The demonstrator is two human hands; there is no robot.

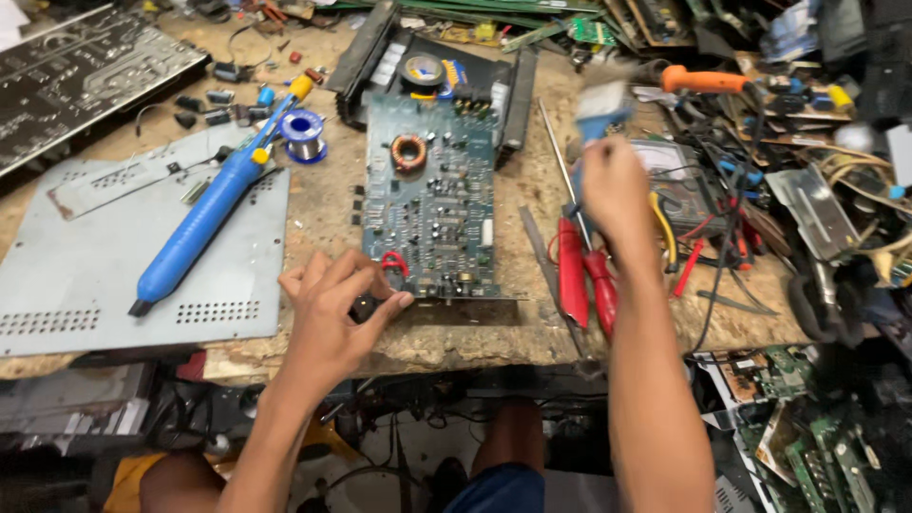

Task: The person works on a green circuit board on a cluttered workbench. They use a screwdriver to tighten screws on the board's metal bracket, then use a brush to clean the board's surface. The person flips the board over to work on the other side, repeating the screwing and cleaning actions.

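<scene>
At the table's (532, 332) near edge, your left hand (332, 309) is pinching a small black part (365, 307) beside the green circuit board (432, 195); your right hand (613, 185) is clenching a blurred blue-handled brush (600, 109), work looking unfinished.

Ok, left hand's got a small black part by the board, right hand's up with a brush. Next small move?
Probably bring the brush down onto the board: the right hand holds it raised beside the board, while the left hand pinches the black part at the near edge.
</scene>
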